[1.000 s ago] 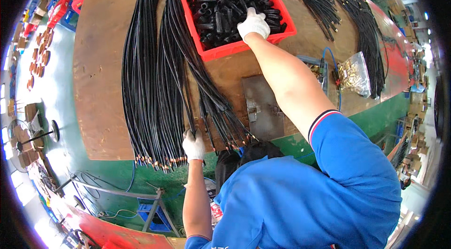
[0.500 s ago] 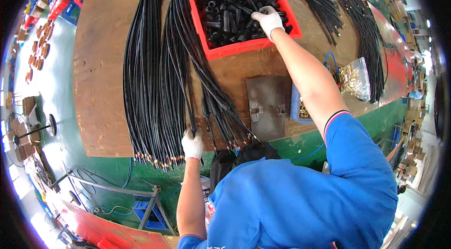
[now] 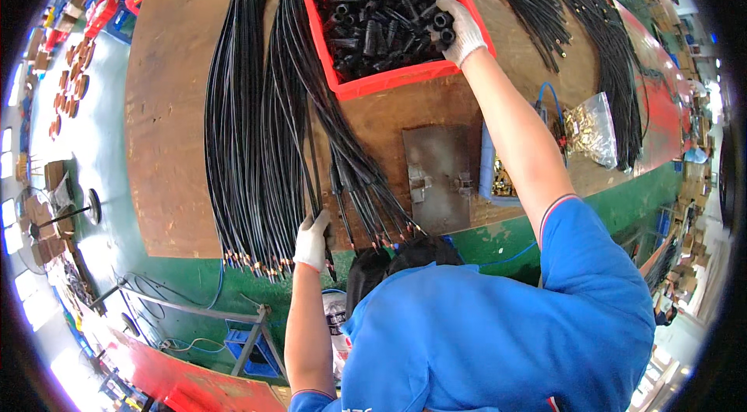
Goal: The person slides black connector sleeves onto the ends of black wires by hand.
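My left hand (image 3: 310,242), in a white glove, is closed round a black cable (image 3: 313,171) at the table's front edge. Just below that hand a dark sleeve end (image 3: 331,266) shows. At the right side of a red bin (image 3: 389,83), my gloved right hand (image 3: 465,32) is closed on a few black ribbed sleeves (image 3: 443,21), their round open ends toward the left. Many similar loose sleeves (image 3: 372,37) fill the bin. A thick bundle of black cables (image 3: 241,140) with bare coppery tips hangs over the front edge, left of my left hand.
A smaller cable group (image 3: 366,178) fans out right of my left hand. Nearby lie a dark metal plate (image 3: 436,178), a blue tray (image 3: 486,178) with brass pieces and a clear bag (image 3: 590,132) of brass fittings. More cables (image 3: 615,77) lie at the right.
My right hand has shifted slightly right within the bin and turned, and black sleeves now show in its grasp. My left hand has moved a little left and stays on the cable.
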`<state>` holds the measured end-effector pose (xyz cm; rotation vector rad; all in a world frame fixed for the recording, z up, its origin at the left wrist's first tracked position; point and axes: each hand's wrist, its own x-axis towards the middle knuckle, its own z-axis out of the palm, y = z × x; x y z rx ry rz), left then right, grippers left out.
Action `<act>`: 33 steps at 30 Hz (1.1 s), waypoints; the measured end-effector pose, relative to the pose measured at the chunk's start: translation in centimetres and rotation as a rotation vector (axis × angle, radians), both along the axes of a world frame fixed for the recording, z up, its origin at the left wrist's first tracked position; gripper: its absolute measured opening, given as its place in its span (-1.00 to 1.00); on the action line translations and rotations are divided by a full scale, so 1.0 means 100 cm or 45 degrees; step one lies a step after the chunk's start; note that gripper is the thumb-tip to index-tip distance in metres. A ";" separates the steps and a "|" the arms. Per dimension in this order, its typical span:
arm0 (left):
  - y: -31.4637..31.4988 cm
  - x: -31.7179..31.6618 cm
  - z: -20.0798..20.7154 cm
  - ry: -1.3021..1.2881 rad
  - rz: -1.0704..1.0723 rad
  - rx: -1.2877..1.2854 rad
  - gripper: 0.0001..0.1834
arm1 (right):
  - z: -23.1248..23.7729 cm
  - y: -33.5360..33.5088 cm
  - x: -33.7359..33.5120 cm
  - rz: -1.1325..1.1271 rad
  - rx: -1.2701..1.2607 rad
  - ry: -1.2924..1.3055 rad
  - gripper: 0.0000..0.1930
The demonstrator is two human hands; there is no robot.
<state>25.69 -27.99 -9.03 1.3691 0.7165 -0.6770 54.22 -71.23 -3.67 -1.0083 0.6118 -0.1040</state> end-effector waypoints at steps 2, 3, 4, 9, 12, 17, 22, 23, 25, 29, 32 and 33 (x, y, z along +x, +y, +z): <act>-0.007 0.009 0.023 0.152 -0.023 -0.124 -0.77 | 0.010 0.010 -0.028 0.195 0.135 -0.078 -0.84; -0.014 0.014 0.041 0.125 -0.046 -0.205 -0.75 | 0.026 0.024 -0.049 0.270 0.160 -0.011 -0.85; -0.017 0.014 0.043 0.112 -0.027 -0.208 -0.74 | 0.039 0.044 -0.069 0.359 0.189 0.057 -0.87; -0.064 0.021 0.076 -0.028 -0.033 -0.204 -0.58 | 0.027 0.122 -0.162 0.650 0.153 0.264 -0.83; -0.089 0.026 0.086 -0.126 -0.014 -0.271 -0.61 | -0.022 0.150 -0.197 0.712 0.163 0.375 -0.73; -0.088 0.016 0.068 -0.218 0.084 -0.089 -0.63 | -0.009 0.174 -0.223 0.761 0.266 0.472 -0.67; -0.058 0.018 0.066 -0.230 0.134 -0.321 -0.65 | -0.003 0.190 -0.237 0.896 0.300 0.463 -0.61; -0.050 0.019 0.063 -0.218 0.116 -0.317 -0.67 | -0.005 0.192 -0.239 0.880 0.289 0.463 -0.61; -0.033 0.022 0.072 -0.154 0.128 -0.400 -0.71 | -0.004 0.198 -0.240 0.902 -0.008 0.412 -0.59; 0.004 0.036 0.083 -0.120 -0.184 -0.172 -0.71 | 0.012 0.195 -0.239 1.092 -1.138 -0.176 -0.48; 0.026 0.040 0.061 -0.156 -0.427 -0.127 -0.67 | 0.042 0.238 -0.233 1.626 -1.646 -0.082 -0.46; 0.026 0.040 0.053 -0.220 -0.407 -0.186 -0.64 | 0.053 0.254 -0.230 1.806 -1.671 0.066 -0.50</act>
